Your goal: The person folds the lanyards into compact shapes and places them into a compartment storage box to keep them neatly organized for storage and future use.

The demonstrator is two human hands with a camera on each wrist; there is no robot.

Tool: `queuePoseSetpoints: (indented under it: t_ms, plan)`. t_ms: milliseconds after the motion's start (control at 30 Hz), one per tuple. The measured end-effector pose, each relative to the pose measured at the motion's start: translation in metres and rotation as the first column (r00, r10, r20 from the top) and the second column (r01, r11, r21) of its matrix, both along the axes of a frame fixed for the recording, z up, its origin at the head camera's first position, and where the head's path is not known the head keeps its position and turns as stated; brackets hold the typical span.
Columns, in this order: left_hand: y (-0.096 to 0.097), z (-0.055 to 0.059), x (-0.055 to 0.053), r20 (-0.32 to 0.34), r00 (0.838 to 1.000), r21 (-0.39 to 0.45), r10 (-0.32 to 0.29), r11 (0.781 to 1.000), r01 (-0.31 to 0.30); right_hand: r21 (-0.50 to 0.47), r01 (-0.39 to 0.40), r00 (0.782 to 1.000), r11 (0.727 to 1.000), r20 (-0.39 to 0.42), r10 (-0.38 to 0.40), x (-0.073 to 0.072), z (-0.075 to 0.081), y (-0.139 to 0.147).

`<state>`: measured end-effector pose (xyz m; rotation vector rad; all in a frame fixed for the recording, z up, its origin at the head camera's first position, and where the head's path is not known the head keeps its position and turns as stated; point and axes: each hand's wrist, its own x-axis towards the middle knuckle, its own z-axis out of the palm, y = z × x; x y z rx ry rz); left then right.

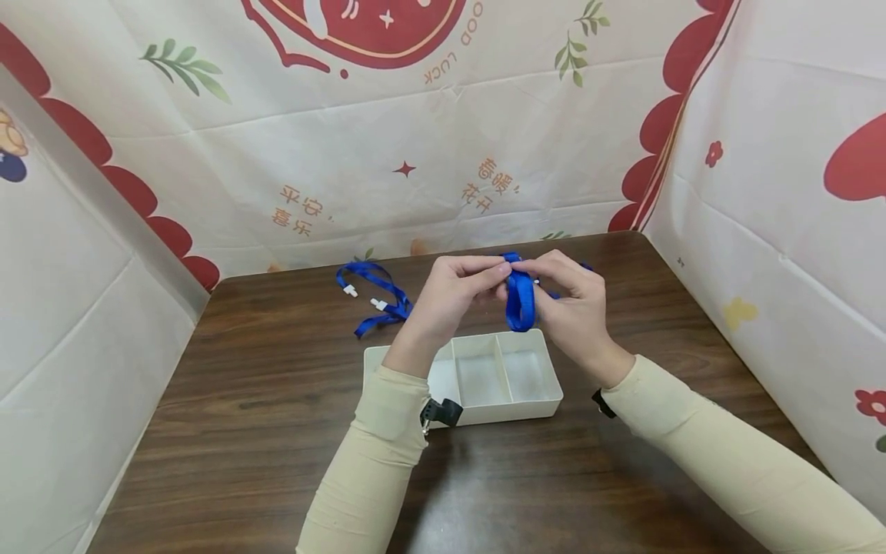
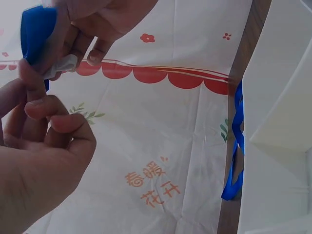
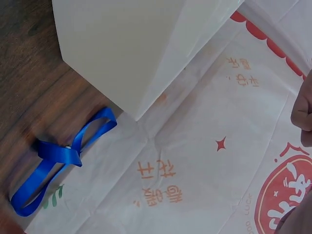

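Above the back edge of a white compartment box (image 1: 508, 412), a blue lanyard (image 1: 521, 304) is bunched into a hanging loop between both hands. My left hand (image 1: 446, 296) pinches its top with thumb and fingertips. From the other side, my right hand (image 1: 571, 304) grips the same lanyard, thumb and fingers meeting the left fingertips. In the left wrist view, a white plastic piece (image 2: 62, 67) shows by the blue ribbon between the hands. The right wrist view catches only parts of hands at its right edge, so the held lanyard is hidden there.
Another blue lanyard (image 1: 374, 269) with white clips (image 1: 378, 305) lies on the brown table (image 1: 277, 400), left of the hands. More blue ribbon (image 3: 61, 155) lies behind the box, partly hidden by my right hand in the head view. Printed cloth walls (image 1: 388, 131) enclose the table.
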<state>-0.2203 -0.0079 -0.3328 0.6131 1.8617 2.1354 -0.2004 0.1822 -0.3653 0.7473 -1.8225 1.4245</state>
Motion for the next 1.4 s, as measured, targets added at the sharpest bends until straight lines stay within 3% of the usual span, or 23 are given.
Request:
queuePoseSetpoints:
  t_ms: [133, 300, 467, 567, 600, 633, 700, 733, 767, 800, 833, 867, 900, 967, 1000, 1033, 1100, 1167, 1267, 1400]
  plan:
    - [0.0, 0.001, 0.005, -0.017, 0.994, -0.003, 0.106, 0.994, -0.106, -0.001, 0.011, 1.0, 1.0, -0.018, -0.011, 0.0, 0.003, -0.001]
    - [0.003, 0.002, 0.015, -0.078, 0.968, 0.0, 0.239, 0.971, -0.24, -0.007, 0.034, 0.999, 0.999, -0.018, -0.034, 0.0, 0.007, -0.003]
    - [0.006, 0.001, 0.019, -0.095, 0.951, 0.066, 0.293, 0.955, -0.288, -0.026, 0.044, 0.999, 0.999, -0.02, -0.044, 0.002, 0.009, -0.007]
    - [0.005, 0.001, 0.027, -0.237, 0.929, 0.024, 0.284, 0.958, -0.287, -0.024, 0.072, 0.997, 0.997, -0.025, -0.073, 0.003, 0.009, -0.007]
    - [0.005, 0.001, 0.03, -0.321, 0.909, -0.013, 0.268, 0.958, -0.287, -0.026, 0.08, 0.996, 0.996, -0.023, -0.081, 0.002, 0.01, -0.007]
    - [0.005, 0.001, 0.033, -0.416, 0.876, -0.056, 0.244, 0.955, -0.292, -0.026, 0.092, 0.996, 0.995, -0.018, -0.092, 0.002, 0.01, -0.006]
    - [0.005, 0.003, 0.041, -0.59, 0.787, -0.15, 0.18, 0.933, -0.326, -0.029, 0.115, 0.993, 0.993, -0.004, -0.115, 0.0, 0.011, -0.005]
    - [0.005, 0.005, 0.044, -0.653, 0.742, -0.186, 0.149, 0.919, -0.348, -0.028, 0.128, 0.992, 0.991, 0.006, -0.128, -0.001, 0.011, -0.004]
    - [0.005, 0.006, 0.047, -0.695, 0.708, -0.209, 0.126, 0.907, -0.366, -0.023, 0.136, 0.991, 0.99, 0.016, -0.136, -0.001, 0.011, -0.003]
    - [0.005, 0.008, 0.048, -0.712, 0.692, -0.219, 0.117, 0.9, -0.377, -0.016, 0.141, 0.99, 0.99, 0.026, -0.141, -0.002, 0.012, -0.003]
    - [0.005, 0.01, 0.05, -0.694, 0.71, -0.221, 0.12, 0.903, -0.369, -0.006, 0.145, 0.989, 0.989, 0.036, -0.145, -0.002, 0.012, -0.003]
    - [0.004, 0.012, 0.05, -0.648, 0.75, -0.212, 0.133, 0.914, -0.345, 0.005, 0.14, 0.989, 0.99, 0.043, -0.14, -0.002, 0.012, -0.002]
    - [0.003, 0.013, 0.05, -0.576, 0.804, -0.177, 0.149, 0.937, -0.301, 0.024, 0.134, 0.99, 0.991, 0.044, -0.135, -0.002, 0.011, -0.002]
    - [0.001, 0.016, 0.048, -0.381, 0.907, -0.041, 0.179, 0.977, -0.21, 0.066, 0.102, 0.993, 0.993, 0.044, -0.105, -0.001, 0.01, -0.002]
    - [-0.001, 0.017, 0.046, -0.275, 0.943, 0.048, 0.184, 0.983, -0.178, 0.085, 0.077, 0.996, 0.993, 0.046, -0.081, 0.0, 0.009, -0.002]
    - [-0.002, 0.018, 0.045, -0.179, 0.967, 0.129, 0.181, 0.979, -0.159, 0.105, 0.05, 0.997, 0.993, 0.046, -0.055, 0.001, 0.008, -0.002]
    - [-0.004, 0.018, 0.042, -0.06, 0.985, 0.254, 0.165, 0.956, -0.145, 0.142, 0.008, 0.998, 0.99, 0.058, -0.017, 0.002, 0.008, -0.002]
    - [-0.003, 0.018, 0.039, -0.021, 0.985, 0.315, 0.17, 0.936, -0.155, 0.166, -0.024, 0.995, 0.986, 0.104, 0.007, 0.004, 0.009, -0.003]
    - [-0.001, 0.016, 0.035, -0.034, 0.98, 0.339, 0.195, 0.925, -0.172, 0.185, -0.054, 0.974, 0.981, 0.224, 0.011, 0.008, 0.013, -0.006]
    - [0.003, 0.014, 0.03, -0.052, 0.97, 0.329, 0.238, 0.921, -0.208, 0.165, -0.097, 0.908, 0.982, 0.419, 0.019, 0.014, 0.02, -0.006]
